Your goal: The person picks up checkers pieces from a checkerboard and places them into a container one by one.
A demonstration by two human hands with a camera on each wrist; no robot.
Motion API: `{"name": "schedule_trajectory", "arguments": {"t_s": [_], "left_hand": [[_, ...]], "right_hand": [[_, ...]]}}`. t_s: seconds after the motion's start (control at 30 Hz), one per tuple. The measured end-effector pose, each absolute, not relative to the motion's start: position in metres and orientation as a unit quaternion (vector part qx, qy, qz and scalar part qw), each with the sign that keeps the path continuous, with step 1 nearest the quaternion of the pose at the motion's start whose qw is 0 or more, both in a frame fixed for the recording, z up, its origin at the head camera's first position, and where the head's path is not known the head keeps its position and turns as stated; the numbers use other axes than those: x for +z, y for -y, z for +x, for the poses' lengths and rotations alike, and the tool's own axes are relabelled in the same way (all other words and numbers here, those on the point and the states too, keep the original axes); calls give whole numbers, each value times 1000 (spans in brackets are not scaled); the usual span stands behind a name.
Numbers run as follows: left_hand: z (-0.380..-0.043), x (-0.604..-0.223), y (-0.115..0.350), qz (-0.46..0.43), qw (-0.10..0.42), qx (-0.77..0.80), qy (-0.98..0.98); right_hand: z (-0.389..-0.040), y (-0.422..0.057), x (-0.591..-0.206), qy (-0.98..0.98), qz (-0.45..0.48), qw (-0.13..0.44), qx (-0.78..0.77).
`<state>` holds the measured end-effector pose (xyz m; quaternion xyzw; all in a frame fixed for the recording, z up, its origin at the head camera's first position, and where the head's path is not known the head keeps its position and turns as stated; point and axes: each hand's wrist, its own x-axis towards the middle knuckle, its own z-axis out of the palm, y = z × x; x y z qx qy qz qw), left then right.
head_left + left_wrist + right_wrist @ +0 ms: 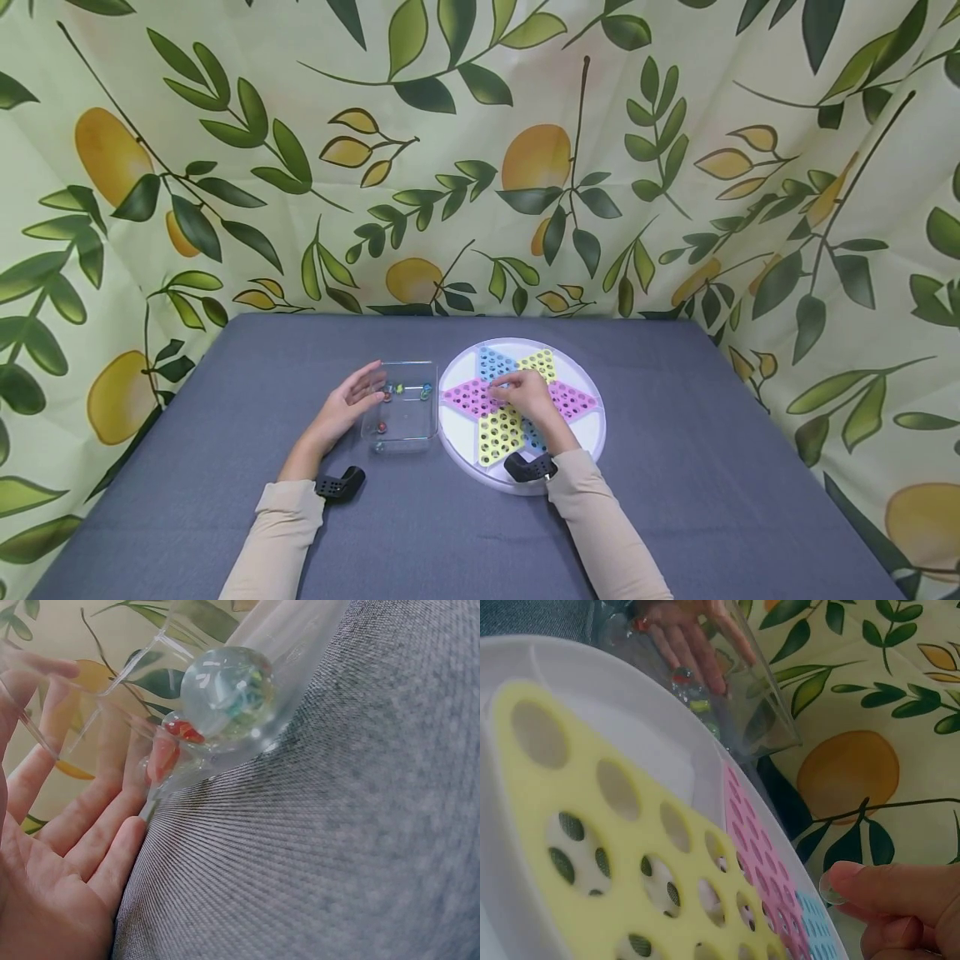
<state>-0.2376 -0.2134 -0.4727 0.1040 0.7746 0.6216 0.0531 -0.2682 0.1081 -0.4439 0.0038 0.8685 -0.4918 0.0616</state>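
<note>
My right hand [525, 395] is over the middle of a round white Chinese checkers board [588, 433]. Between thumb and fingertip it pinches a clear glass marble [831, 889], seen in the right wrist view. The board's star has pink, yellow and blue points dotted with round holes. Beside the left wall of a clear plastic box [408, 363], my left hand [347, 407] rests with fingers spread and relaxed, the fingertips right at the wall. Several glass marbles lie in the box, among them a red one [382, 427] and a large-looking clear one [229, 690] in the left wrist view.
The box stands close against the board's left edge. Grey cloth [202, 467] covers the table. A curtain [480, 167] with leaves and yellow fruit hangs behind and along both sides. Each wrist wears a black camera band [341, 485].
</note>
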Motion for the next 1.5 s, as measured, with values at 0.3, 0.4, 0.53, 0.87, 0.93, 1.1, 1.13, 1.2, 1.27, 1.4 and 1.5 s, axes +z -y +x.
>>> {"name": "schedule_trajectory", "arguments": {"t_s": [0.3, 0.4, 0.53, 0.87, 0.93, 1.1, 1.13, 1.2, 1.27, 1.4, 1.5], "left_hand": [[-237, -472, 213, 103, 52, 619, -777], [-237, -472, 213, 101, 52, 617, -779], [-238, -473, 213, 98, 51, 611, -784], [-239, -474, 214, 98, 52, 615, -781], [-239, -474, 214, 99, 52, 615, -781], [-239, -474, 214, 104, 48, 616, -779], [-239, -474, 214, 103, 48, 616, -779], [-239, -473, 214, 100, 50, 615, -780], [-239, -473, 214, 97, 52, 611, -784], [-238, -472, 213, 92, 53, 607, -788], [-239, -473, 213, 94, 51, 608, -786]], "right_hand": [[-264, -105, -436, -866, -13, 58, -496], [-262, -103, -433, -866, -19, 61, -496], [-260, -101, -430, -867, -26, 56, -495], [-253, -91, -420, -860, -44, 53, -505], [-252, -89, -420, -858, -47, 52, -509], [-249, -87, -417, -852, -59, 49, -518], [-249, -86, -416, -850, -63, 49, -520], [-248, -85, -415, -845, -72, 54, -526], [-247, -83, -415, -842, -84, 60, -530], [-245, -78, -413, -840, -97, 68, -530], [-244, -74, -412, -849, -99, 65, -515]]}}
